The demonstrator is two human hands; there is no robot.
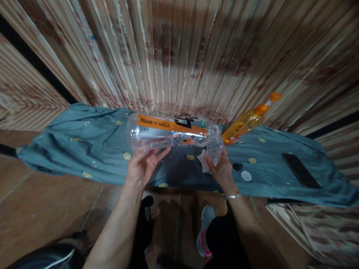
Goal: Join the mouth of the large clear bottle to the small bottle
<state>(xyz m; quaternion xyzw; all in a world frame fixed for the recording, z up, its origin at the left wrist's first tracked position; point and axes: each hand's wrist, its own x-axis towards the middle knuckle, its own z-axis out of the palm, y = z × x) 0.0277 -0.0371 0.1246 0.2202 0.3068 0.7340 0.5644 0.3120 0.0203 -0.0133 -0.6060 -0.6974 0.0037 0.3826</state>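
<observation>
A large clear plastic bottle (168, 129) with an orange-and-silver label lies on its side in the person's left hand (142, 164), whose fingers are clamped on its underside near the base, above the cloth-covered bench (103, 149). At the bottle's mouth end, the right hand (222, 170) has its fingers closed around a small clear container (215, 148), with a white tissue (205, 164) against it; whether container and bottle touch cannot be told. Beyond the bottle's mouth stands an amber pump bottle (244, 125). Right of the bottle and nearer the person lie a small black piece (238, 166), a white disc (246, 175) and, farther right, a black phone (300, 170).
</observation>
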